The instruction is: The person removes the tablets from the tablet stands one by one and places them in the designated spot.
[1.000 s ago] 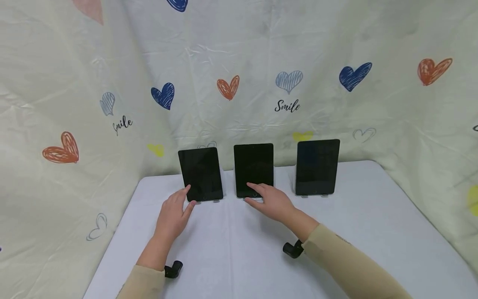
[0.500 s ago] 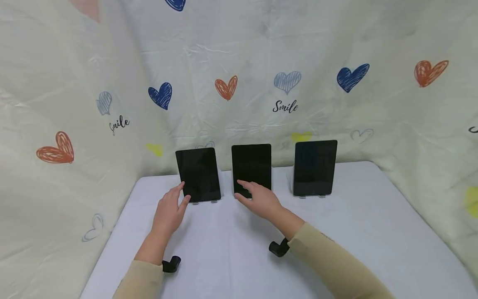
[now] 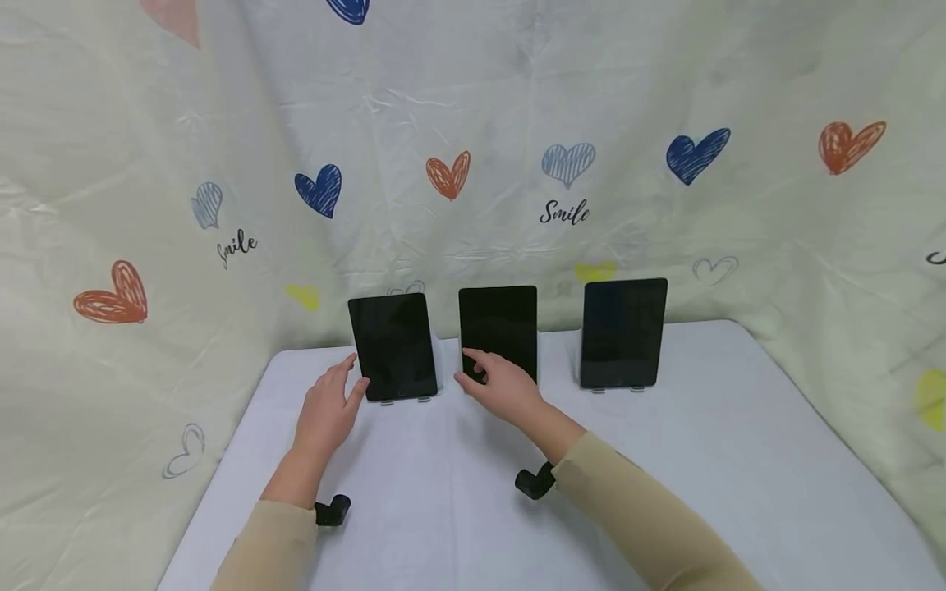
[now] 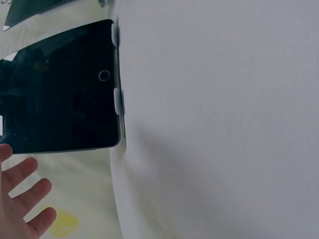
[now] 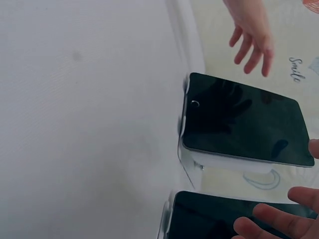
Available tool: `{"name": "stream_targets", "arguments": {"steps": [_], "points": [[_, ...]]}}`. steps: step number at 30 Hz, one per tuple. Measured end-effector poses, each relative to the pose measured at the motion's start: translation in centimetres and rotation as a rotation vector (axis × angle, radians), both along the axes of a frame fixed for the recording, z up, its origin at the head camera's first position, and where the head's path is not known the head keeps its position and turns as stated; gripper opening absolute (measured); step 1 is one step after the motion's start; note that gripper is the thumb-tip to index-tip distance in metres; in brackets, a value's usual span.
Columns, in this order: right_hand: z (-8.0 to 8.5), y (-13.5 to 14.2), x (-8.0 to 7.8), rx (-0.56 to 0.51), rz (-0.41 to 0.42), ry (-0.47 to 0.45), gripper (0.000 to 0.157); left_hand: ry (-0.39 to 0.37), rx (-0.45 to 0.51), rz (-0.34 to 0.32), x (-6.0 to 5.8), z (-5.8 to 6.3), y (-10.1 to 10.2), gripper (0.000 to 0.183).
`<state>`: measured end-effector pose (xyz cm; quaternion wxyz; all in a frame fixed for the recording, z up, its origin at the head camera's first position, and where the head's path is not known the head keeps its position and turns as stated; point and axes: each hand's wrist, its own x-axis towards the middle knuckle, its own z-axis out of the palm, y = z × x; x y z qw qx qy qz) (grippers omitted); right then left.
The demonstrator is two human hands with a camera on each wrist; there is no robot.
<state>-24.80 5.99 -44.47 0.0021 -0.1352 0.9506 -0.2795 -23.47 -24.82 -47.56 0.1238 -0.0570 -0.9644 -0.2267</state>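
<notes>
Three black tablets with dark screens stand propped up in a row: the left tablet [image 3: 394, 345], the middle tablet [image 3: 502, 316] and the right tablet [image 3: 623, 332]. My left hand [image 3: 325, 410] is just off the left tablet's lower left edge, fingers spread and holding nothing. In the left wrist view its fingertips are beside that tablet [image 4: 65, 94], near its side edge. My right hand [image 3: 506, 390] hovers before the middle tablet, covering its lower part, index finger and thumb pointing left. The right wrist view has its fingers overlapping the middle tablet [image 5: 199, 216], gripping nothing.
Small stand lips [image 4: 118, 99] hold the tablets' bottom edges. A white cloth covers the table [image 3: 443, 525]. Behind hangs a pale curtain [image 3: 502, 98] printed with hearts and "Smile". Black wrist-worn devices show below each hand, the left device [image 3: 332, 510] and the right device [image 3: 534, 482].
Both hands have drifted left: the left hand away from the left tablet's screen, the right hand across the middle tablet toward its left edge. The tablets stay put; the head view shifted slightly.
</notes>
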Motion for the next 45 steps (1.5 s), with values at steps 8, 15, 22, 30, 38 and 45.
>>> {"name": "stream_targets", "arguments": {"steps": [8, 15, 22, 30, 38, 45], "points": [[-0.2, -1.1, -0.7, -0.037, -0.016, -0.012, 0.055, -0.032, -0.003, 0.016, -1.1, -0.2, -0.7, 0.065], [0.5, -2.2, -1.6, -0.085, -0.005, -0.009, 0.051, -0.072, 0.009, 0.027, -2.1, -0.2, -1.2, 0.063], [1.4, -3.2, -2.5, -0.072, -0.014, -0.052, 0.052, -0.099, 0.024, 0.034, -3.4, 0.4, -1.6, 0.062], [1.8, -4.7, -3.5, -0.069, -0.026, -0.082, 0.053, -0.15, 0.022, 0.043, -4.7, 1.1, -1.6, 0.065], [1.8, -6.1, -4.7, -0.046, -0.05, -0.086, 0.055, -0.192, 0.038, 0.046, -5.5, 1.6, -0.6, 0.066], [2.1, -6.7, -5.4, -0.054, -0.04, -0.086, 0.054, -0.191, 0.098, 0.058, -5.3, 1.9, -0.3, 0.062]]}}
